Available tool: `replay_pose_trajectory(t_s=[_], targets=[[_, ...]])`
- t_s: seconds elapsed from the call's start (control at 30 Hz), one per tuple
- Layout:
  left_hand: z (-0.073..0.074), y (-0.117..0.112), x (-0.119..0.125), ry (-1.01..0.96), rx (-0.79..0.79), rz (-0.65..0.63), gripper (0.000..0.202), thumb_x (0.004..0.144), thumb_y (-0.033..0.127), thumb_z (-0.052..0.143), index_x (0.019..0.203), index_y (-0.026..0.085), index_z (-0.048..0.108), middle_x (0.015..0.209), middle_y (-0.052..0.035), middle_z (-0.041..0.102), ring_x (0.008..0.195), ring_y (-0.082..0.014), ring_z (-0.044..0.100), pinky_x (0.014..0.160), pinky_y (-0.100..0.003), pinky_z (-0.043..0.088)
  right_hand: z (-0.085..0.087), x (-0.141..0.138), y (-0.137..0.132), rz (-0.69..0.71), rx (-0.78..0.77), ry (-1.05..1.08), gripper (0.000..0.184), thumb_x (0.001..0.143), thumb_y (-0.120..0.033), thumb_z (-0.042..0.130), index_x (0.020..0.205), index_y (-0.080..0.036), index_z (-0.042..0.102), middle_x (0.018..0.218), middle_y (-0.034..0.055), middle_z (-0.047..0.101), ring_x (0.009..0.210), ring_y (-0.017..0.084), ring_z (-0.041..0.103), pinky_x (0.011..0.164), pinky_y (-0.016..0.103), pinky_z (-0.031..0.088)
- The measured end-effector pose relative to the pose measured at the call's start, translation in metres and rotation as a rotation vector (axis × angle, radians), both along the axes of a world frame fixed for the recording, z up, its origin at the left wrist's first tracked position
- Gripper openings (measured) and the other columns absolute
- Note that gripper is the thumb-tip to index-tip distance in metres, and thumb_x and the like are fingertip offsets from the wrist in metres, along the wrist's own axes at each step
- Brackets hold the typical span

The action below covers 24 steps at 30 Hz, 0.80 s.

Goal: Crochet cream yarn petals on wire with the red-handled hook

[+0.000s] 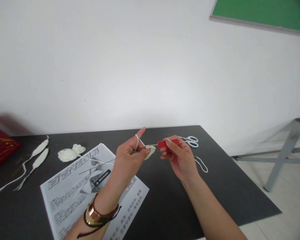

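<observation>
Between thumb and fingers, my left hand [130,155] pinches a small cream crochet piece [151,151], its index finger raised with white yarn [137,139] looped round it. My right hand [178,155] grips the red handle of a crochet hook [168,143]. The hook's thin metal shaft reaches left to the top edge of the crochet piece, where white loops sit on it. A thin wire runs from the piece back past my left wrist. From my left hand the yarn trails left to a small white yarn bundle [68,154].
Under my left forearm lies a printed sheet [62,196] on the black table [165,206]. Scissors [192,141] and a short yarn piece [202,165] lie beyond my right hand. Two finished white crochet pieces [40,158] with tails and a red box [1,145] are at left.
</observation>
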<state>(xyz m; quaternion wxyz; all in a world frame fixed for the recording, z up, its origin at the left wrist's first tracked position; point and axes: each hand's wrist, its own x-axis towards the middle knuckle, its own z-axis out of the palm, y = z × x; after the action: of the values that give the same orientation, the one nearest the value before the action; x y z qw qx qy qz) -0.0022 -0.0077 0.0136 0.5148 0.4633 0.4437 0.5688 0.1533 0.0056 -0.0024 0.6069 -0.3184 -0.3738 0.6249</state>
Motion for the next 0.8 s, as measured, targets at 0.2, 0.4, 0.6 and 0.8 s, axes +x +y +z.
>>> replay_pose_trajectory(t_s=[0.2, 0.4, 0.6, 0.8], targets=[[-0.003, 0.001, 0.006, -0.155, -0.111, 0.005, 0.078, 0.064, 0.019, 0.076, 0.134, 0.021, 0.043, 0.06, 0.0069, 0.055, 0.057, -0.0068, 0.051, 0.062, -0.02, 0.04, -0.005, -0.006, -0.008, -0.205, 0.25, -0.298, 0.007, 0.08, -0.025, 0.064, 0.083, -0.019, 0.066, 0.071, 0.003, 0.07, 0.057, 0.014, 0.064, 0.054, 0.027, 0.056], [-0.011, 0.006, 0.004, -0.408, -0.186, -0.041, 0.071, 0.062, 0.013, 0.076, 0.128, 0.016, 0.05, 0.063, 0.0047, 0.061, 0.061, -0.0082, 0.058, 0.065, -0.02, 0.042, -0.022, -0.001, -0.012, -0.318, 0.974, -0.892, 0.033, 0.078, -0.01, 0.059, 0.103, -0.03, 0.068, 0.09, 0.0069, 0.07, 0.08, 0.021, 0.063, 0.071, 0.038, 0.053], [-0.001, 0.008, -0.007, -0.45, -0.222, -0.178, 0.06, 0.062, 0.008, 0.076, 0.119, 0.011, 0.057, 0.065, 0.0031, 0.061, 0.068, -0.0094, 0.06, 0.072, -0.021, 0.044, -0.014, 0.003, -0.006, -0.251, 0.766, -0.593, 0.028, 0.079, -0.01, 0.059, 0.096, -0.03, 0.07, 0.088, 0.0047, 0.068, 0.07, 0.017, 0.063, 0.06, 0.033, 0.054], [0.008, 0.005, -0.019, -0.324, -0.198, -0.308, 0.061, 0.063, 0.007, 0.075, 0.121, 0.016, 0.058, 0.06, 0.0061, 0.054, 0.055, -0.0039, 0.051, 0.057, -0.016, 0.038, -0.002, 0.006, 0.0, -0.04, 0.498, -0.215, 0.01, 0.078, -0.017, 0.064, 0.081, -0.023, 0.071, 0.077, 0.0018, 0.064, 0.054, 0.013, 0.06, 0.045, 0.026, 0.051]])
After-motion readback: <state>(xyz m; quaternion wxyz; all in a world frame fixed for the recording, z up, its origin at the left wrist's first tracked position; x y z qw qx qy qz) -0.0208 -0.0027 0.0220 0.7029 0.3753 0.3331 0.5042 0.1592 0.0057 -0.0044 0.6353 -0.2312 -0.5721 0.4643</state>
